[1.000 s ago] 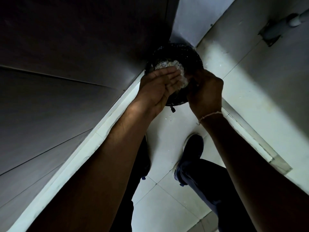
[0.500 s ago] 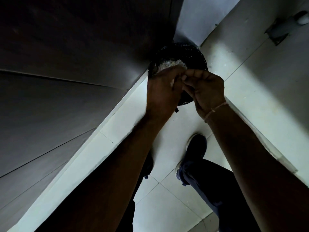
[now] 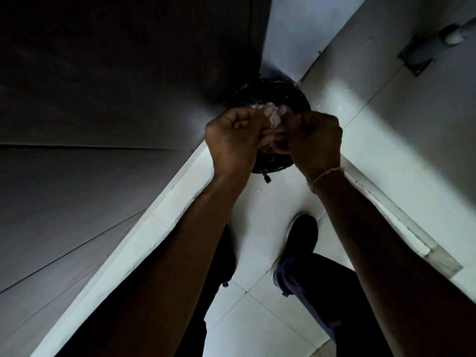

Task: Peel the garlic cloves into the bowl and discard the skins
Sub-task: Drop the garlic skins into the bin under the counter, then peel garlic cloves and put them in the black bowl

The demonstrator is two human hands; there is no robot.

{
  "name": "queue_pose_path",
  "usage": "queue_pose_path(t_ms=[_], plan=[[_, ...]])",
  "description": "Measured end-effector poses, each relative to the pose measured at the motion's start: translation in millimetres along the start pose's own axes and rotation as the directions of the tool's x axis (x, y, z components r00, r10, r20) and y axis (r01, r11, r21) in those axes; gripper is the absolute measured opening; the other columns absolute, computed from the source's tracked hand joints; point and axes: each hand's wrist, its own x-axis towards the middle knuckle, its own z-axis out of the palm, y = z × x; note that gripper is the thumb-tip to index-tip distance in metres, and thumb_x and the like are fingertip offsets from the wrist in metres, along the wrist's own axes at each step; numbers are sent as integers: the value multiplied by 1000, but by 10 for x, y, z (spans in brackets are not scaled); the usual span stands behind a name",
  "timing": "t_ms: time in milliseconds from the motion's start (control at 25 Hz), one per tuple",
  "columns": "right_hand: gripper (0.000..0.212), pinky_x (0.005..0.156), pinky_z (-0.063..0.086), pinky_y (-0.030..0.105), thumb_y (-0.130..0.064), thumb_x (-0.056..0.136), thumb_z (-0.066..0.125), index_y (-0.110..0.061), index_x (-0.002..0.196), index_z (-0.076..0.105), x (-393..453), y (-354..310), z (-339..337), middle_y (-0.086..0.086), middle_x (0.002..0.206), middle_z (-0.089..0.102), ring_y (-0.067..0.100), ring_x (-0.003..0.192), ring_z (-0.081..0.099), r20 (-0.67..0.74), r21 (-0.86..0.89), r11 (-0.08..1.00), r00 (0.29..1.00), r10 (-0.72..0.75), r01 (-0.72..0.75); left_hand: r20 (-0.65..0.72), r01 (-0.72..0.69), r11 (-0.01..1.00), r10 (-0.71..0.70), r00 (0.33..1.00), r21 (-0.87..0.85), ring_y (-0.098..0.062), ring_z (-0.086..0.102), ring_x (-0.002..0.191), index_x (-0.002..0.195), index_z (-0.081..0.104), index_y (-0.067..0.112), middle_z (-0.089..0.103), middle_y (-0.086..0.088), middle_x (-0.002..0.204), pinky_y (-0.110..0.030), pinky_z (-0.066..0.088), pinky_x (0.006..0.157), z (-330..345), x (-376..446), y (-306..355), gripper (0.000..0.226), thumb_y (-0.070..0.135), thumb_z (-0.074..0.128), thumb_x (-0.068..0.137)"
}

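A round black bin (image 3: pixel 296 96) stands on the floor in the corner, with pale garlic skins (image 3: pixel 262 106) lying inside it. Both my hands hover over its opening, fingertips meeting. My left hand (image 3: pixel 237 135) has its fingers curled and pinches a small clump of whitish garlic skins (image 3: pixel 274 119). My right hand (image 3: pixel 311 137), also curled, pinches the same clump from the other side. The bin's near half is hidden behind my hands. No bowl or cloves are in view.
Dark cabinet fronts (image 3: pixel 103 124) fill the left side, edged by a pale plinth. White floor tiles (image 3: pixel 257 318) lie below, with my shoes (image 3: pixel 301 235) on them. A grey wall runs on the right, with a pipe fitting (image 3: pixel 422 50) on it.
My left hand, open and flat over the bin a second ago, has curled closed. Both hands have come together, fingertips meeting on the skins above the bin.
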Motion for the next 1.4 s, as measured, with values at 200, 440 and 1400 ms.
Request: queue_pose_path(t_ms=[200, 440, 1400], plan=[[12, 86, 55, 19, -5, 92, 66, -10, 96, 76, -41, -92, 89, -2, 91, 75, 10, 88, 71, -23, -149, 978, 988, -153, 148, -10, -194, 889, 218, 976, 415, -23, 74, 89, 89, 77, 4, 77, -9, 92, -38, 63, 85, -19, -59, -47, 22, -16, 66, 87], [26, 65, 50, 17, -16, 94, 53, -6, 83, 73, -176, -148, 121, 4, 72, 70, 10, 63, 61, -14, -179, 955, 970, -243, 237, -48, -103, 925, 129, 990, 367, -50, 67, 71, 76, 68, -9, 67, -29, 74, -53, 61, 63, -25, -68, -123, 25, 0, 54, 95], [28, 94, 52, 42, -2, 91, 66, -6, 118, 70, -1728, -1741, -1491, 9, 115, 70, 31, 106, 64, -69, -281, 908, 937, -343, 312, 288, -437, 742, 333, 898, 508, -11, 73, 98, 119, 73, 12, 77, 0, 106, -42, 62, 86, -143, -2126, 1616, 20, 19, 62, 104]])
